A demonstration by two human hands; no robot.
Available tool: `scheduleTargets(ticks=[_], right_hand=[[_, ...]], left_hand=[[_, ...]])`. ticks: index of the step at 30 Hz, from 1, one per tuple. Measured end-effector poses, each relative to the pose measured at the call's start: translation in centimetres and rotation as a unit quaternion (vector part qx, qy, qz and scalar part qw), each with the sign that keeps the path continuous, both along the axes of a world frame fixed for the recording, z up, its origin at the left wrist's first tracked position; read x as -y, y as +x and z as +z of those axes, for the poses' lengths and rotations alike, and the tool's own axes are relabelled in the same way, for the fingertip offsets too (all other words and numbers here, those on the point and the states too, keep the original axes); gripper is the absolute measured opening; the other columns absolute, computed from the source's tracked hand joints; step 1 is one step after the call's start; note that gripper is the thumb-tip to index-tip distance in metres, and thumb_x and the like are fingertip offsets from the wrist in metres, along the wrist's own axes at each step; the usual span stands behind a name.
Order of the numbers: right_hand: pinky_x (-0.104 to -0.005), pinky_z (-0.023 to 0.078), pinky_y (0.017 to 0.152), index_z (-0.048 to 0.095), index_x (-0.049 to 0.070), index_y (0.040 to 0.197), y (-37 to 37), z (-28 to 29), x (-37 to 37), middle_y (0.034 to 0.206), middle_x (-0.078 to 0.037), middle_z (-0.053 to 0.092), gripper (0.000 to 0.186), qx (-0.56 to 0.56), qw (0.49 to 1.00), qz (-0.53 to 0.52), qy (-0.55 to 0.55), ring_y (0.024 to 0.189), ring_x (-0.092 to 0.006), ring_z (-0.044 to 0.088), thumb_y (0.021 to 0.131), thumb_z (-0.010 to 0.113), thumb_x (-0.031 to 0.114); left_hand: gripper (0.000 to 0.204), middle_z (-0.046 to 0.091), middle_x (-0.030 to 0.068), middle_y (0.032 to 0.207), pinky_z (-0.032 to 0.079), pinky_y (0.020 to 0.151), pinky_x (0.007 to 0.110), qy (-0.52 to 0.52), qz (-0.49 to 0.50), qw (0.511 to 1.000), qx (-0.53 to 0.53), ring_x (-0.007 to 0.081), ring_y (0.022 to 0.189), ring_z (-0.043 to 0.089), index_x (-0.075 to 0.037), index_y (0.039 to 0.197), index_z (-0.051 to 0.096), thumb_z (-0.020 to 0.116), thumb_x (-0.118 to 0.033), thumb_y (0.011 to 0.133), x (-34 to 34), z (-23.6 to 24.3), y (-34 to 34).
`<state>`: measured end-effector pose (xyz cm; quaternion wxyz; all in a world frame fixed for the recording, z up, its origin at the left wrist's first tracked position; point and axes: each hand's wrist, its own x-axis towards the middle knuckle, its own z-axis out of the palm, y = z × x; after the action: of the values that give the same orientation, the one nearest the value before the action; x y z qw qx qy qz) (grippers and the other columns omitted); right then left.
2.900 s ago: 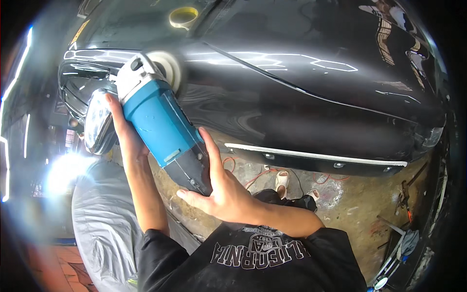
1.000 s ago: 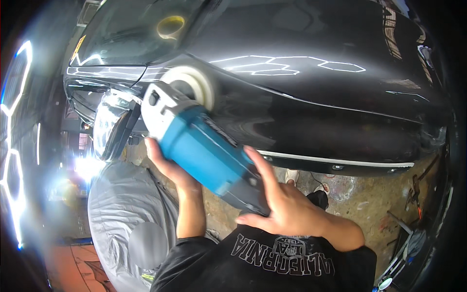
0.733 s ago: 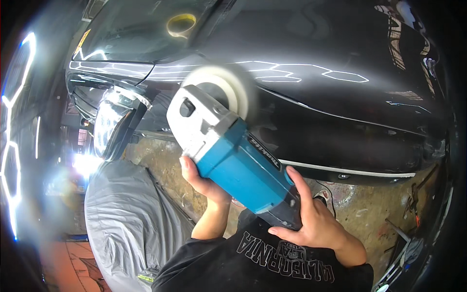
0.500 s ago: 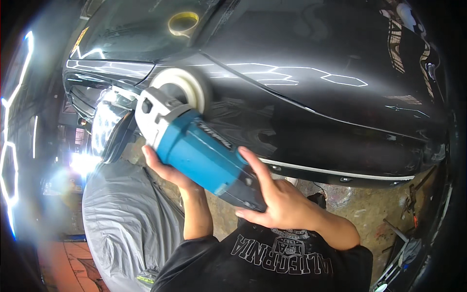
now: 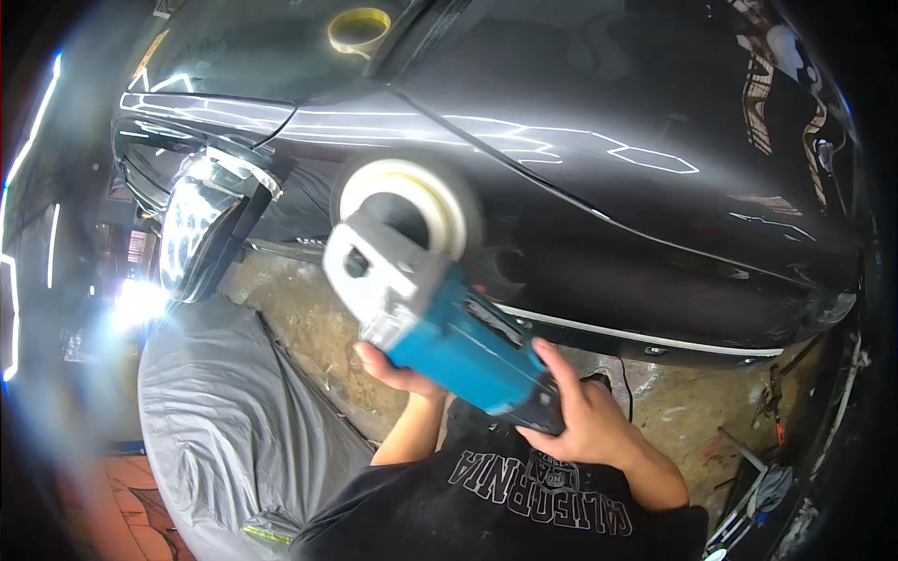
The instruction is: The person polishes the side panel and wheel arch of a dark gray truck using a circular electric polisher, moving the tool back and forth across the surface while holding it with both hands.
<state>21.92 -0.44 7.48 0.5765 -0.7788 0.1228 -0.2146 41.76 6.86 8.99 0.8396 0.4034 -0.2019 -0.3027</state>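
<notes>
Both my hands hold a teal power polisher (image 5: 468, 346) with a silver head and a blurred, round white pad (image 5: 402, 178). My left hand (image 5: 393, 374) is closed around the front of its body from below, partly hidden by it. My right hand (image 5: 589, 421) grips the dark rear handle, thumb and fingers wrapped on either side. The pad is over the glossy black side panel of a car (image 5: 617, 187), right of a silver side mirror (image 5: 192, 229); whether it touches the paint is hard to tell.
A yellow ring like a tape roll (image 5: 358, 33) lies on the car above. A grey cover (image 5: 224, 393) drapes over something at lower left. A black cable (image 5: 629, 393) runs down to the stained floor (image 5: 346, 393). Long tools (image 5: 776, 407) and metal framework (image 5: 748, 496) are at the right.
The polisher and both hands have moved back and forth, ending right and down from where they were half a second ago, and lower and further right than in the earliest frame.
</notes>
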Motion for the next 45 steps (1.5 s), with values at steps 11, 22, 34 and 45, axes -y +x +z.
scheduleTargets(ticks=[11,22,34,45], right_hand=[[-0.0427,0.048,0.099,0.013,0.003,0.153,0.5,1.6,-0.9,0.136,-0.030,0.050,0.105,0.018,0.998,-0.043,0.036,0.116,-0.0407,0.060,0.074,0.079,0.017],[-0.0404,0.031,0.112,-0.007,0.004,0.154,7.5,5.9,-2.5,0.149,-0.027,0.029,0.108,0.172,0.952,0.072,0.244,0.136,-0.0323,0.038,0.081,0.072,0.009],[-0.0409,0.034,0.110,-0.008,0.005,0.154,5.6,5.8,-3.5,0.142,-0.033,0.037,0.107,0.167,0.944,0.060,0.278,0.132,-0.0349,0.044,0.083,0.072,0.011],[-0.0388,0.030,0.112,-0.010,0.005,0.154,5.8,5.7,-4.9,0.146,-0.024,0.036,0.107,0.207,0.947,0.002,0.247,0.135,-0.0288,0.039,0.082,0.070,0.005]], left_hand=[[0.070,0.062,0.0143,0.121,0.049,0.095,0.039,0.124,0.144,0.953,0.236,0.0242,0.106,0.062,0.005,0.131,0.051,0.037,-0.055,0.098,-0.1,2.4,1.8],[0.074,0.059,0.0155,0.130,0.050,0.097,0.037,0.149,0.018,0.951,0.271,0.0255,0.114,0.061,-0.002,0.142,0.043,0.033,-0.061,0.099,3.0,14.0,7.2],[0.073,0.065,0.0169,0.117,0.057,0.085,0.039,0.177,0.046,0.946,0.268,0.0263,0.096,0.068,-0.002,0.134,0.053,0.045,-0.062,0.093,2.0,13.8,6.5],[0.068,0.066,0.0138,0.112,0.056,0.083,0.034,0.167,0.012,0.952,0.258,0.0203,0.094,0.068,-0.004,0.131,0.053,0.044,-0.061,0.094,3.0,13.2,5.8]])
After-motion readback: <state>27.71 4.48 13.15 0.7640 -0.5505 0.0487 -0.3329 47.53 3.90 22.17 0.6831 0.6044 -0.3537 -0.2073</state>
